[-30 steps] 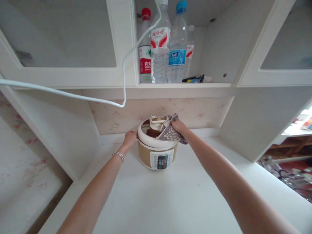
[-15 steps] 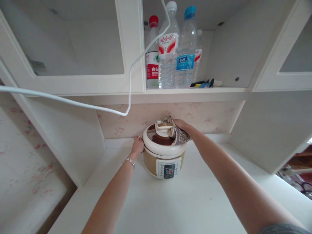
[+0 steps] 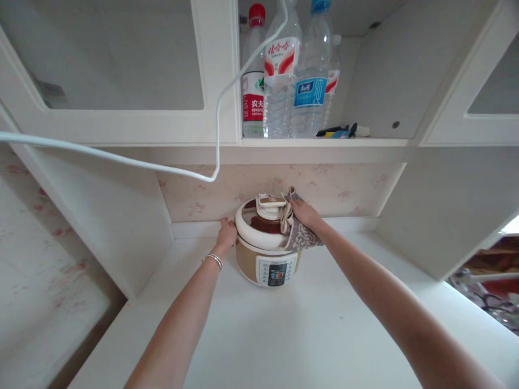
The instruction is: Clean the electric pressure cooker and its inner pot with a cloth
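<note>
A white and gold electric pressure cooker (image 3: pixel 248 263) stands on the white counter near the back wall, its lid on and its control panel facing me. My right hand (image 3: pixel 305 212) is closed on a patterned cloth (image 3: pixel 304 236), which hangs over the right side of the lid beside the handle. At the cooker's left side, my left hand (image 3: pixel 227 231) has its fingers curled against the rim under the lid's edge. Part of those fingers is hidden behind the cooker. A silver bangle circles my left wrist.
An open cabinet shelf (image 3: pixel 324 142) above holds several plastic bottles (image 3: pixel 279 81) and small items. A white cable (image 3: pixel 162 168) hangs across the upper left. Cabinet side panels bound the counter (image 3: pixel 259 335) left and right. Shiny objects show at the far right.
My right hand with the cloth has moved down the right side of the lid, and more of the cloth hangs there. The left hand stays at the cooker's side. The view has shifted slightly.
</note>
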Demonstrator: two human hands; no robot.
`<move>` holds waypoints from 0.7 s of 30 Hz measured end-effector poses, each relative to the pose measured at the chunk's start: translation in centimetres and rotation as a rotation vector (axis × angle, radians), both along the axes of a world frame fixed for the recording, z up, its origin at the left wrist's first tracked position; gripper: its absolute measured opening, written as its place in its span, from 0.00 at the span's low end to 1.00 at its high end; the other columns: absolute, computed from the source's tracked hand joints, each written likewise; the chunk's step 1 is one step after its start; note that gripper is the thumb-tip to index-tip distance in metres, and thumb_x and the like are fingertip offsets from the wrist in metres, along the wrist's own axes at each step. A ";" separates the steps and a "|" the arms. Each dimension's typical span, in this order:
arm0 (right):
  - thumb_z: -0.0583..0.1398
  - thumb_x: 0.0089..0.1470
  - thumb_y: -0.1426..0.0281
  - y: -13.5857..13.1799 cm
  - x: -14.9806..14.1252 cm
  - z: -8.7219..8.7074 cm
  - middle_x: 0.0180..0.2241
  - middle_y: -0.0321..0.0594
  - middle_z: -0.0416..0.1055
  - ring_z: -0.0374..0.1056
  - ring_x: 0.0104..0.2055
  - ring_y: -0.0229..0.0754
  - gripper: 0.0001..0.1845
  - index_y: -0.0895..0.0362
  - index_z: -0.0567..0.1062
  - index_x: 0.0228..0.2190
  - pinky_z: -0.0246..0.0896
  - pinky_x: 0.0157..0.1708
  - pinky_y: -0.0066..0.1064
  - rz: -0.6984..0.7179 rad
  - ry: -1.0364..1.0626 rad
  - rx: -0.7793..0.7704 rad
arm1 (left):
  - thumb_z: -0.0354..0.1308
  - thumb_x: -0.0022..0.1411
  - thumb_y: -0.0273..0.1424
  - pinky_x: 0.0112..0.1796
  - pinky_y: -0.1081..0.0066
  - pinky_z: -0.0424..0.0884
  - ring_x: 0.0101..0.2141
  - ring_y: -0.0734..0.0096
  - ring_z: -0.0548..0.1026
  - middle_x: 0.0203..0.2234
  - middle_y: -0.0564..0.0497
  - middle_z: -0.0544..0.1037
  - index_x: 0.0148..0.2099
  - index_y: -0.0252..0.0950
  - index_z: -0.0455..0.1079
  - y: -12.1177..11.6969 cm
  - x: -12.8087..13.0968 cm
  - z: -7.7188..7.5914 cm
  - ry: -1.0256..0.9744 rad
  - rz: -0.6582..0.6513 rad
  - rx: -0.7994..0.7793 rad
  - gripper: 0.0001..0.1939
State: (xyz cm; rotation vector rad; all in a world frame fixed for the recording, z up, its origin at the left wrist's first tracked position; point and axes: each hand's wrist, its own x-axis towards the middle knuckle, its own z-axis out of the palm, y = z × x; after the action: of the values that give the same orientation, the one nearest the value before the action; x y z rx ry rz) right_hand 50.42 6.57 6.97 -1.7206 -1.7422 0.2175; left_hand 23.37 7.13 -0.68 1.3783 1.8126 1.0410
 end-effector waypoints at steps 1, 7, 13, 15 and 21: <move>0.45 0.63 0.59 -1.1 -0.5 -0.4 0.46 0.49 0.72 0.66 0.50 0.50 0.24 0.59 0.75 0.41 0.55 0.50 0.38 -0.018 -0.004 0.017 | 0.38 0.66 0.41 0.36 0.61 0.72 0.44 0.55 0.75 0.48 0.34 0.73 0.62 0.35 0.51 0.0 0.0 -0.1 0.001 0.004 0.004 0.25; 0.46 0.61 0.54 -8.9 -6.0 -3.0 0.56 0.46 0.63 0.52 0.60 0.53 0.25 0.55 0.67 0.51 0.34 0.61 0.52 -0.103 -0.106 0.355 | 0.40 0.66 0.42 0.38 0.61 0.71 0.41 0.56 0.77 0.45 0.35 0.75 0.61 0.36 0.52 0.1 0.0 -0.2 -0.009 0.010 0.020 0.25; 0.58 0.50 0.47 -12.6 -9.3 -1.9 0.58 0.52 0.57 0.40 0.65 0.58 0.36 0.57 0.64 0.53 0.17 0.60 0.58 0.446 -0.431 0.421 | 0.40 0.66 0.40 0.40 0.60 0.71 0.41 0.54 0.77 0.45 0.34 0.76 0.60 0.34 0.52 0.0 0.0 -0.2 -0.013 0.007 0.036 0.24; 0.62 0.47 0.49 -12.4 -9.2 -1.1 0.56 0.51 0.60 0.38 0.66 0.58 0.35 0.57 0.66 0.51 0.18 0.61 0.57 0.626 -0.548 0.389 | 0.39 0.66 0.39 0.42 0.60 0.70 0.45 0.53 0.76 0.46 0.33 0.75 0.60 0.33 0.52 0.0 0.0 -0.3 -0.014 0.011 0.044 0.24; 0.63 0.50 0.67 -10.4 -8.6 0.3 0.57 0.47 0.61 0.47 0.63 0.52 0.27 0.54 0.67 0.52 0.29 0.63 0.51 0.813 -0.797 0.423 | 0.40 0.66 0.41 0.37 0.63 0.72 0.40 0.58 0.77 0.44 0.37 0.76 0.60 0.36 0.51 -0.1 -0.1 -0.2 -0.056 -0.016 0.037 0.24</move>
State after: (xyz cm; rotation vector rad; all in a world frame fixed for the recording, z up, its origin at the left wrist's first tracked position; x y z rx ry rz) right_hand 41.83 -3.85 7.23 -0.7326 -2.7470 -0.5343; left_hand 23.25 7.03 -0.91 1.3696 1.7473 1.0989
